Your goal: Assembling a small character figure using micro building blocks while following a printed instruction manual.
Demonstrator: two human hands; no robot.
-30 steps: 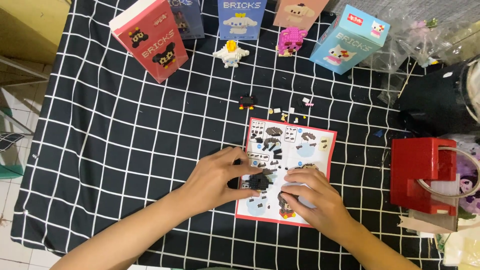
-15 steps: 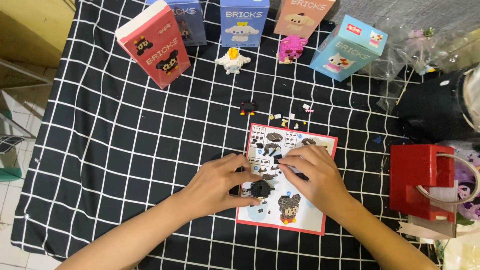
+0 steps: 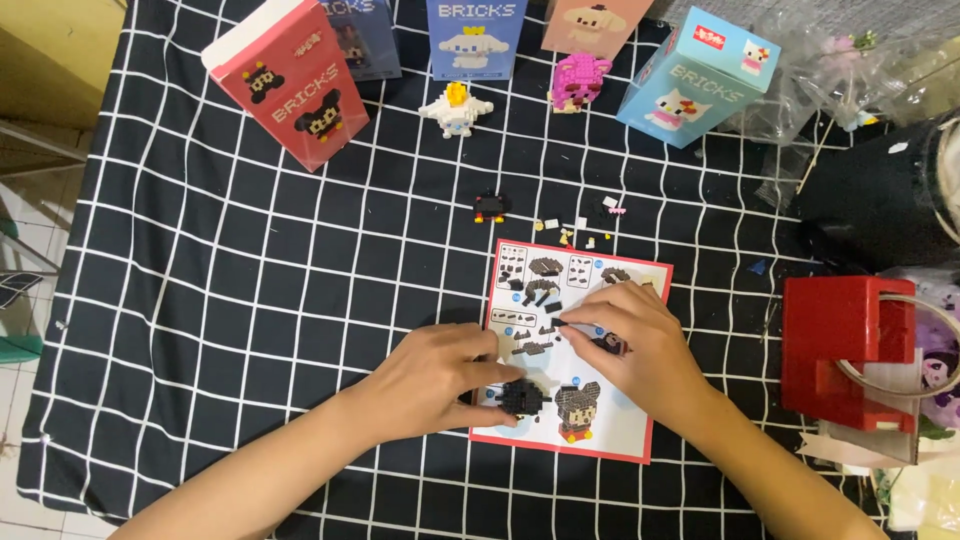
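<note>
An instruction sheet (image 3: 640,420) with a red border lies on the black checked cloth (image 3: 220,300). On its lower part sits a small black brick build (image 3: 522,397). My left hand (image 3: 440,378) rests flat beside that build, fingertips touching its left side. My right hand (image 3: 630,340) lies over the middle of the sheet and pinches a tiny black brick (image 3: 556,322) between thumb and forefinger. Loose small bricks (image 3: 575,232) and a little black-and-red piece (image 3: 490,207) lie just beyond the sheet.
Several brick boxes stand along the far edge: a red one (image 3: 290,85), a blue one (image 3: 478,35), a light-blue one (image 3: 695,85). A white figure (image 3: 455,108) and a pink figure (image 3: 578,80) stand there. A red box (image 3: 845,350) sits at right.
My right hand has moved up the sheet from its lower edge to the middle, uncovering the printed figure. My left hand has shifted slightly down beside the black build.
</note>
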